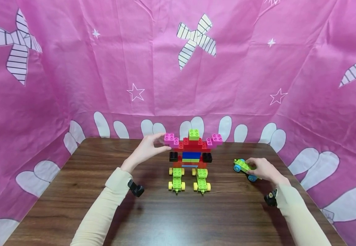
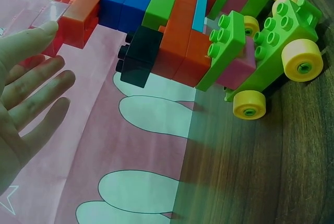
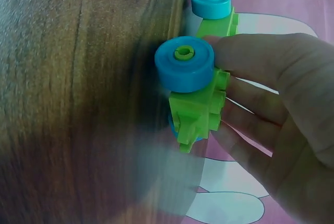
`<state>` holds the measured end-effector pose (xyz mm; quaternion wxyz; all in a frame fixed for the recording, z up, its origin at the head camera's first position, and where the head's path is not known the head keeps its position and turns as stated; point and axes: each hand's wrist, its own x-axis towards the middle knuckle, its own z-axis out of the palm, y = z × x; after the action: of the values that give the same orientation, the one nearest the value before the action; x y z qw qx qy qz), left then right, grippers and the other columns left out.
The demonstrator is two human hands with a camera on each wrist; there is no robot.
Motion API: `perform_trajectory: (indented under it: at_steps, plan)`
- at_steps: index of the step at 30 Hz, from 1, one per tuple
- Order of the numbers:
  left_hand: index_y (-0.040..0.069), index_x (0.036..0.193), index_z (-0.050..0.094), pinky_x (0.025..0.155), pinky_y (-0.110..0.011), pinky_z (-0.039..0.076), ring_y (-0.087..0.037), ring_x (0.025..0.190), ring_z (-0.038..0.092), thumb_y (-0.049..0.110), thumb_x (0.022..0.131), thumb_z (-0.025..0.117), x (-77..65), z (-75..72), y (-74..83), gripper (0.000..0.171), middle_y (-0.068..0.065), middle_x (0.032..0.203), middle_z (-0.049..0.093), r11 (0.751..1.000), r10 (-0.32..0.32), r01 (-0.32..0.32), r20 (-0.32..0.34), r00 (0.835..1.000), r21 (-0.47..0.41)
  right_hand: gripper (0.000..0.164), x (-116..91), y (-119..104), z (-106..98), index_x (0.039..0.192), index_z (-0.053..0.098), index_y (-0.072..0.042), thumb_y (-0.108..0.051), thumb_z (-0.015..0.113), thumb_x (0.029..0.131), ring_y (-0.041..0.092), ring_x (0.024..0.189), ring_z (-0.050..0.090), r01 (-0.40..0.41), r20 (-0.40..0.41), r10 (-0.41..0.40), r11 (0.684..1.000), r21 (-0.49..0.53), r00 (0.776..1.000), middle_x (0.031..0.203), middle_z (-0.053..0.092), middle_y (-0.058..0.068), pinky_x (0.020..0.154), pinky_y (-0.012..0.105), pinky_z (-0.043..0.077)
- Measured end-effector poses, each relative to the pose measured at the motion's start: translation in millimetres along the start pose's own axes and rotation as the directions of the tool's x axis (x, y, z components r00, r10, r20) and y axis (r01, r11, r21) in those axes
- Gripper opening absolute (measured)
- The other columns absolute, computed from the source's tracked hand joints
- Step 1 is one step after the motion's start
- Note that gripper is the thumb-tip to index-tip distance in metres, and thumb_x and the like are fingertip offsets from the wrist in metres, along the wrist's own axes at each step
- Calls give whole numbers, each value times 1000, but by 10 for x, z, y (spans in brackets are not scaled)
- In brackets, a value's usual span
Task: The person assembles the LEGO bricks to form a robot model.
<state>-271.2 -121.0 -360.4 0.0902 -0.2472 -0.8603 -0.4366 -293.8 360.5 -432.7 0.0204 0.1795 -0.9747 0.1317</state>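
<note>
A brick figure (image 1: 193, 145) stands at the middle of the table, with red, blue, black, pink and green bricks. Under it are two green wheeled bases (image 1: 177, 183) with yellow wheels. My left hand (image 1: 147, 147) is at the figure's left pink arm (image 1: 169, 137). Its thumb and forefinger lie close about that arm, while the other fingers are spread and fairly straight in the left wrist view. To the right, my right hand (image 1: 263, 168) grips a green toy car base (image 1: 242, 165) with blue wheels by its sides. Whether all its wheels touch the table I cannot tell.
The brown wooden table (image 1: 165, 218) carries the figure and the car base. A pink cloth (image 1: 153, 68) with bows, stars and white petal shapes rises behind the table and along both sides. A small black camera (image 1: 136, 188) is strapped to the left wrist.
</note>
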Motion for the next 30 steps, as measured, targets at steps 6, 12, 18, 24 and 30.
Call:
perform_trajectory:
  at_steps: [6,12,18,24,30]
  plan:
    - [16,126,56,92,-40,52,-15,94,67,36,79,74,-2,-5,10,54,-2,104,70,1000,9,-8,7,1000,-5,34,-46,-22,-53,105,66,-3,-17,74,75,21,84,63,21,10,-21,1000,-11,1000,94,69,9,71,40,52]
    - [16,127,55,92,-38,53,-15,95,67,36,79,73,-6,-13,17,54,-3,106,69,1000,-9,9,14,1000,-6,33,-74,-81,-165,104,67,-5,-16,74,74,16,78,59,46,-26,-47,999,-23,999,88,69,5,65,32,48]
    - [18,125,57,91,-42,52,-16,95,66,36,79,74,-24,-25,24,52,-1,105,69,999,0,0,11,1000,-35,34,-102,-164,-329,107,66,-6,-17,74,75,16,81,63,66,-53,-68,997,-43,996,92,70,5,68,33,50]
    - [20,121,58,92,-45,52,-17,95,66,34,79,74,-29,-29,26,47,-1,105,69,998,19,-18,14,1000,-57,33,-119,-277,-541,103,67,-5,-14,75,72,12,74,61,135,-103,-144,987,-92,984,85,69,3,64,30,50]
    - [20,120,59,92,-46,51,-16,94,66,34,79,74,-28,-22,18,47,-1,105,69,998,16,-15,12,1000,-68,33,-137,-380,-746,103,67,-6,-14,75,72,11,72,59,152,-123,-170,978,-145,978,82,67,0,64,31,49]
